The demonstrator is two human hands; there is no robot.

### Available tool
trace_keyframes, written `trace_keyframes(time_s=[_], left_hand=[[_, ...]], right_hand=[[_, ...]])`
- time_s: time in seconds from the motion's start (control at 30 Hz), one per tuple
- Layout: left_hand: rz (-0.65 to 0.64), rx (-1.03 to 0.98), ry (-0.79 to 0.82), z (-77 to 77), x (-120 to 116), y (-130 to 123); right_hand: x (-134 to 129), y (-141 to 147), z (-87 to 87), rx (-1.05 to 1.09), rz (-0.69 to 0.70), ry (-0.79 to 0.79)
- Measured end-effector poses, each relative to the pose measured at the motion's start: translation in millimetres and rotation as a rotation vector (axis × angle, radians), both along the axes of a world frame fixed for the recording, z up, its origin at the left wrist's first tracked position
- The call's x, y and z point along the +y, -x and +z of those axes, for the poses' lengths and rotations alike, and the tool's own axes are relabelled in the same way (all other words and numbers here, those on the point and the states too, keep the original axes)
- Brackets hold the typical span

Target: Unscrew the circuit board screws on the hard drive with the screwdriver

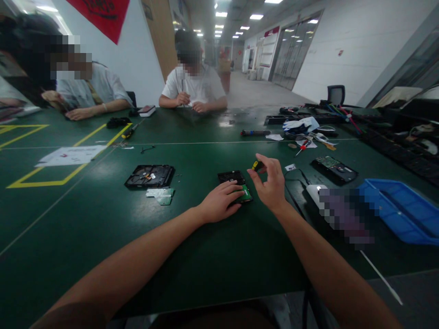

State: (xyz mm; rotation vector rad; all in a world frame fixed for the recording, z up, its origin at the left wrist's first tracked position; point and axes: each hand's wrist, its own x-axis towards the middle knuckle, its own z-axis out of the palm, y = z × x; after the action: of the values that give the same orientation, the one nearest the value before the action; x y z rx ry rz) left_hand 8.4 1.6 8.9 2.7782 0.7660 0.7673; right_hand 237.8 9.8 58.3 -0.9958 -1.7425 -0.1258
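Observation:
A hard drive (224, 176) lies on the table in front of me, its green circuit board (245, 195) partly showing. Across it rests my left hand (224, 198), fingers spread over the top and thumb by the near edge, holding it down. My right hand (269, 180) is raised just to the right of the drive. Its thumb and fingertips pinch a screwdriver with a yellow and black handle (255, 165); the shaft cannot be made out. Left of the drive sit another hard drive (150, 176) and a loose circuit board (160, 195).
On the right are a blue tray (394, 210), a white device (315, 189) with a cable, and a third hard drive (335, 169). Farther back lie gloves (302, 124) and a red screwdriver (303, 147). Two people (194, 87) (92, 91) sit across the green table (192, 256).

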Motion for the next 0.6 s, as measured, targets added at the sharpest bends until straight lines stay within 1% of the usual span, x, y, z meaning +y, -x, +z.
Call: trace_keyframes(time_s=[0.1, 0.27, 0.47, 0.6], left_hand=[[-0.002, 0.003, -0.006, -0.4, 0, 0], [-0.002, 0.014, -0.02, -0.3, 1, 0], [0.002, 0.005, -0.019, -0.9, 1, 0], [0.002, 0.014, -0.017, -1.4, 1, 1]], right_hand=[[2, -1, -3.2, 0.001, 0.001, 0.002], [5, -2, -9.8, 0.051, 0.078, 0.068], [4, 0, -7.8, -0.004, 0.024, 0.019], [6, 0, -11.6, 0.032, 0.075, 0.082]])
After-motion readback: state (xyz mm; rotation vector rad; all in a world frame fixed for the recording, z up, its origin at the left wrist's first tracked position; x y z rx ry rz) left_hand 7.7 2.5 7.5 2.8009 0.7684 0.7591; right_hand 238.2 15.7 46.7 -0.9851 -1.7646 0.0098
